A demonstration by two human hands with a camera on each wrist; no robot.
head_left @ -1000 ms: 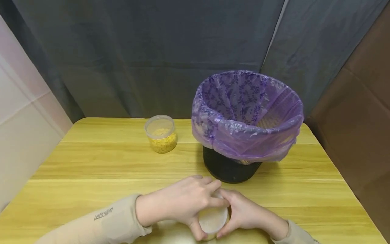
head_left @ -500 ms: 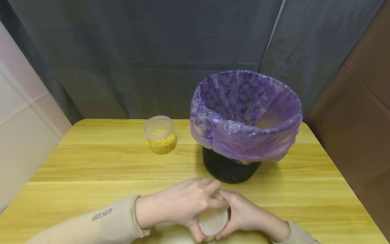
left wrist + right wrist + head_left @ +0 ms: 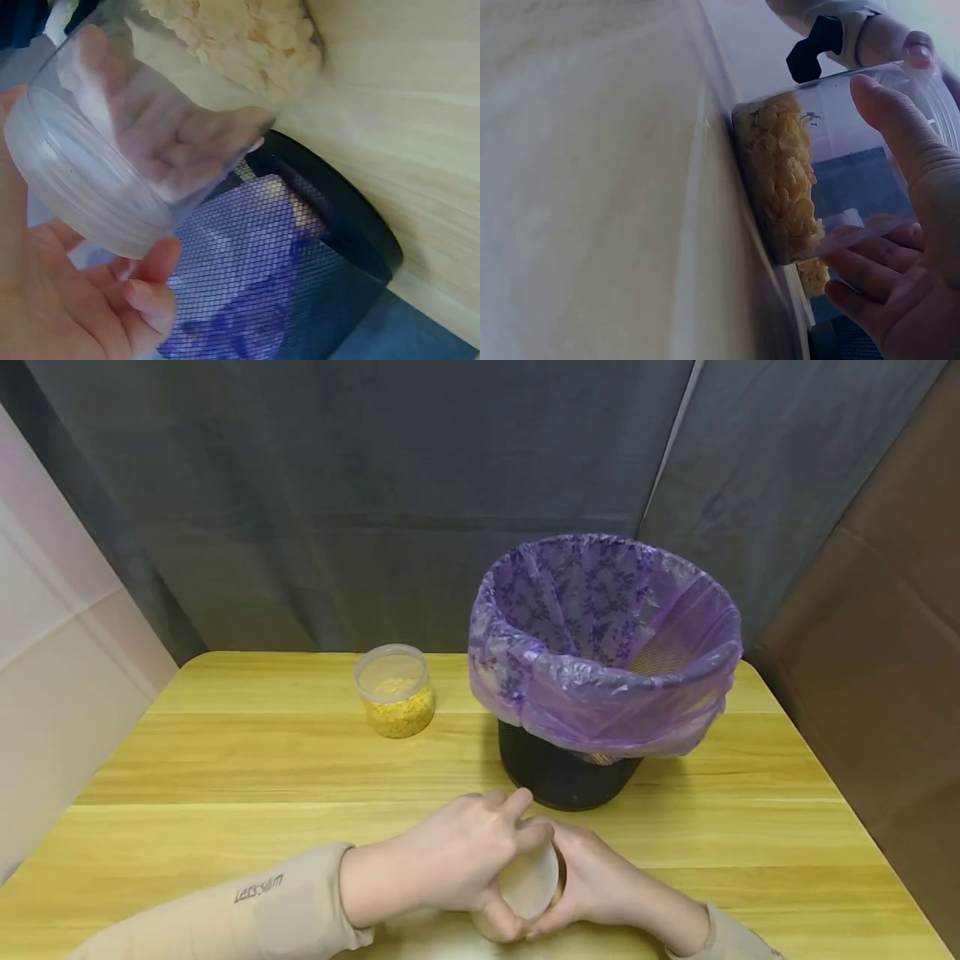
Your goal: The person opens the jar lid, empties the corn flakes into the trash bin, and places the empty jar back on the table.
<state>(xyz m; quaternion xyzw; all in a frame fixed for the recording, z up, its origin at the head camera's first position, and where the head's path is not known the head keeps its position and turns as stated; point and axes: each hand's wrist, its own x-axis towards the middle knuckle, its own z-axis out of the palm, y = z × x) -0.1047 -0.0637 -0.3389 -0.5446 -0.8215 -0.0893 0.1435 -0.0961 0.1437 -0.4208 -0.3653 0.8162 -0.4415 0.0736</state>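
Observation:
At the table's near edge stands a clear plastic jar [image 3: 776, 180], part filled with yellowish flakes. On its top is a whitish translucent lid [image 3: 534, 883]. My left hand [image 3: 468, 856] reaches over from the left and grips the lid's rim, with thumb at the near side and fingers at the far side. From the right, my right hand [image 3: 600, 878] holds the jar's side, thumb and fingers spread round the wall. The left wrist view shows the lid [image 3: 82, 176] on the jar, between the left thumb and fingers. In the head view, the hands hide most of the jar's wall.
Behind, a second clear jar [image 3: 397, 714] of yellow flakes stands on the wooden table [image 3: 247, 760]. To its right is a black mesh bin [image 3: 566, 768] lined with a purple patterned bag [image 3: 622, 710]. A dark curtain [image 3: 360, 502] hangs beyond the table.
My left hand has turned a little counterclockwise on the lid: its thumb has moved right and its fingertips away from me. The right hand keeps its hold on the jar.

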